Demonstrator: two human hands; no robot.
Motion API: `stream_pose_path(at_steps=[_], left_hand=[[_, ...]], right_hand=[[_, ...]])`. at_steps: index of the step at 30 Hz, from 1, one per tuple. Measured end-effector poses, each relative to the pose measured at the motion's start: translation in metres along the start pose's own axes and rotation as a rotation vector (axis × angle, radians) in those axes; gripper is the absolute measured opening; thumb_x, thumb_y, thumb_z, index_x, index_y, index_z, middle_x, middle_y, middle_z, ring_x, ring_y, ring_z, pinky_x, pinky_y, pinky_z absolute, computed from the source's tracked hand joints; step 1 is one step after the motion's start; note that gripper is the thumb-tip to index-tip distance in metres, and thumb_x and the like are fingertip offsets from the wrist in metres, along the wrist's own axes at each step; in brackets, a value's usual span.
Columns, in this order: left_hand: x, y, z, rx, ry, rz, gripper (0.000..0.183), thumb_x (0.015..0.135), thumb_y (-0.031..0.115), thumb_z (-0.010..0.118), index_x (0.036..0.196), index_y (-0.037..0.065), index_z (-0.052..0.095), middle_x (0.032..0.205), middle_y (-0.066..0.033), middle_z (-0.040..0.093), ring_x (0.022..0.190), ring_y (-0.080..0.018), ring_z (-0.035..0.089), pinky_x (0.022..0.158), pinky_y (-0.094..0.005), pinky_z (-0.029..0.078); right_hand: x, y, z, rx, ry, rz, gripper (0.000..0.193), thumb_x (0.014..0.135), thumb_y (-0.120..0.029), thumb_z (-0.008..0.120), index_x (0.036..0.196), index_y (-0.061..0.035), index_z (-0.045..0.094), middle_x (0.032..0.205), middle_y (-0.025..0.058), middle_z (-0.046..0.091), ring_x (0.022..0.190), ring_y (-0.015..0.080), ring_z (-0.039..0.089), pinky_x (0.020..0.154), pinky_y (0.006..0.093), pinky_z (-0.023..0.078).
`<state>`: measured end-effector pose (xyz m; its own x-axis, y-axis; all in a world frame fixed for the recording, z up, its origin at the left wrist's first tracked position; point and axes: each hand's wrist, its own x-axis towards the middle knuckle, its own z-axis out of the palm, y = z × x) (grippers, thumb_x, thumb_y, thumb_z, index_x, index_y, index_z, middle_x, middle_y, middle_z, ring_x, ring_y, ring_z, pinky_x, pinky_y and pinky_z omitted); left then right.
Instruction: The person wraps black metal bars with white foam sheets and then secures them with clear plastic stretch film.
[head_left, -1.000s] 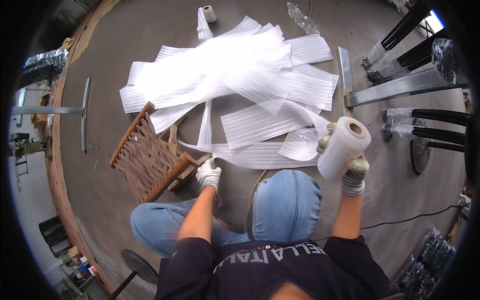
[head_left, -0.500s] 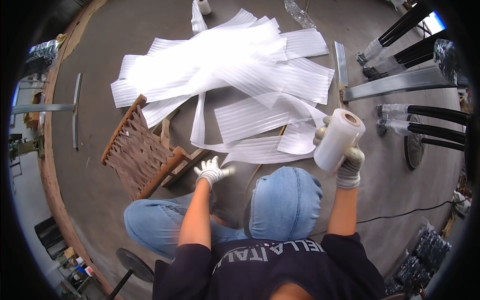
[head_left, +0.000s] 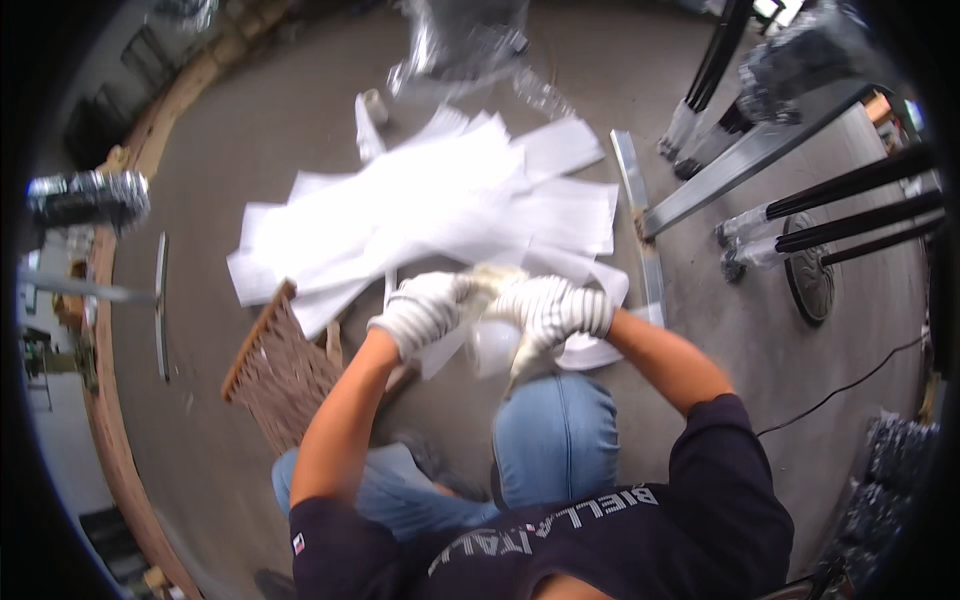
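In front of my knees my two gloved hands meet, smeared by motion. My right hand (head_left: 550, 312) is closed round a roll of clear stretch film (head_left: 490, 348), mostly hidden behind the hands. My left hand (head_left: 425, 308) reaches across to the same spot, its fingers bent against the roll's upper end; what they pinch is hidden. Beyond them a spread pile of white foam sheets (head_left: 400, 200) covers the floor. To the left of my left forearm a wooden frame with woven brown strapping (head_left: 290, 360) lies tilted.
Metal bars (head_left: 640, 230) and black legs with wrapped ends (head_left: 830, 225) stand at right, beside a round dark base (head_left: 808, 275). A black cable (head_left: 850, 388) crosses the floor. A small white roll (head_left: 375, 107) lies beyond the foam, near a plastic-wrapped bundle (head_left: 460, 45).
My right hand has brought the film roll from the right to the middle. My left hand has risen from beside the wooden frame to meet it, its spread fingers now bent.
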<state>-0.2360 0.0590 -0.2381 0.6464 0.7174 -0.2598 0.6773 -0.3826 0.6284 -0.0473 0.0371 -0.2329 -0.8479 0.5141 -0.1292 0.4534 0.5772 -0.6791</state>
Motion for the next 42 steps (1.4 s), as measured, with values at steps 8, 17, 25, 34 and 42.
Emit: stream_pose_path(at_steps=[8, 17, 25, 34, 42], left_hand=[[-0.009, 0.016, -0.027, 0.361, 0.072, -0.088, 0.013, 0.079, 0.013, 0.052, 0.087, 0.006, 0.058, 0.074, -0.0137, 0.059, 0.064, -0.0276, 0.055, 0.061, -0.0351, 0.044], [0.018, 0.004, -0.011, -0.740, -0.036, 0.040, 0.016, 0.084, 0.007, 0.047, 0.093, 0.001, 0.058, 0.071, -0.0075, 0.060, 0.061, -0.0103, 0.052, 0.058, -0.0255, 0.044], [0.084, -0.060, 0.072, 0.313, 0.141, 0.254, 0.016, 0.078, 0.015, 0.045, 0.089, 0.006, 0.053, 0.071, -0.0177, 0.059, 0.067, -0.0365, 0.057, 0.060, -0.0458, 0.044], [0.045, 0.040, -0.048, 0.598, -0.127, 0.324, 0.012, 0.077, 0.014, 0.049, 0.087, 0.008, 0.053, 0.083, -0.0178, 0.057, 0.077, -0.0352, 0.057, 0.067, -0.0429, 0.046], [-0.010, 0.193, -0.135, -0.090, 0.127, 0.677, 0.016, 0.073, 0.005, 0.060, 0.088, 0.008, 0.061, 0.073, -0.0088, 0.058, 0.068, -0.0227, 0.058, 0.057, -0.0325, 0.045]], right_hand=[[0.023, 0.039, 0.041, 0.440, 0.085, -0.080, 0.070, 0.052, -0.020, 0.078, 0.114, -0.0039, 0.049, 0.110, 0.0101, 0.052, 0.101, 0.0213, 0.048, 0.087, 0.0340, 0.040], [-0.039, 0.024, 0.019, 1.340, 0.336, -0.184, 0.063, 0.053, -0.009, 0.076, 0.110, 0.0001, 0.051, 0.094, 0.0062, 0.060, 0.083, 0.0128, 0.055, 0.076, 0.0270, 0.045], [-0.044, 0.000, 0.027, 1.072, 0.839, -0.095, 0.063, 0.048, -0.009, 0.075, 0.107, -0.0005, 0.054, 0.096, 0.0035, 0.060, 0.086, 0.0098, 0.053, 0.080, 0.0246, 0.042], [-0.127, 0.038, -0.046, -0.350, 0.620, 0.511, 0.069, 0.051, -0.037, 0.074, 0.111, -0.0102, 0.053, 0.124, 0.0208, 0.037, 0.114, 0.0319, 0.039, 0.094, 0.0377, 0.035], [-0.223, -0.155, -0.123, 0.206, 0.935, 0.215, 0.073, 0.049, -0.026, 0.080, 0.111, -0.0031, 0.050, 0.110, 0.0109, 0.054, 0.101, 0.0215, 0.052, 0.086, 0.0321, 0.043]])
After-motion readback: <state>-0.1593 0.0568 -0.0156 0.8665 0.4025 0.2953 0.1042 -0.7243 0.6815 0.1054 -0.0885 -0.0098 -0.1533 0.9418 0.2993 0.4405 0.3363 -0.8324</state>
